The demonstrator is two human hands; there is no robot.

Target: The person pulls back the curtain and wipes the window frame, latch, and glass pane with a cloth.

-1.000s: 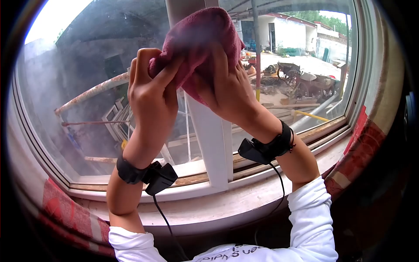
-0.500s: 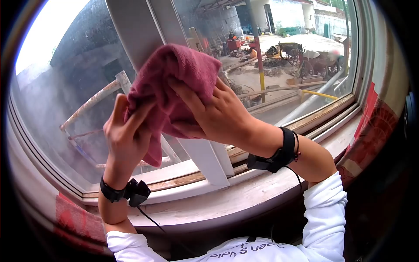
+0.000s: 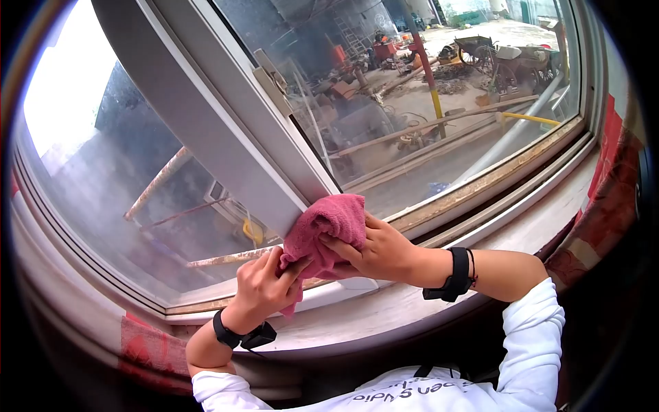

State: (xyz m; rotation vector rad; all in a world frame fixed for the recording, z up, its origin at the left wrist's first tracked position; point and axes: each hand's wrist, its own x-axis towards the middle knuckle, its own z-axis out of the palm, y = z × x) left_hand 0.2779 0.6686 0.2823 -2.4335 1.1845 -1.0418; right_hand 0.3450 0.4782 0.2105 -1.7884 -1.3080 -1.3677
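A bunched pink cleaning cloth [image 3: 322, 230] is held between both hands at the bottom of the white window frame's middle upright [image 3: 226, 130]. My left hand [image 3: 266, 283] grips its lower left side, fingers curled into the folds. On the right side, my right hand [image 3: 381, 250] holds it with the thumb pressed over the front. The cloth covers the lower end of the upright, so I cannot see exactly where it touches. A short corner of cloth hangs below the left fingers.
Glass panes [image 3: 384, 137] stand on both sides of the upright, with a cluttered yard beyond. A latch [image 3: 272, 89] juts from the frame. Below run the dirty window track [image 3: 480, 189] and a pale sill [image 3: 412, 309]. Red patterned fabric [image 3: 154, 343] borders the sill.
Both hands have brought the cloth down along the upright, from higher up to its foot. The view has shifted too, showing more of the upright and the latch.
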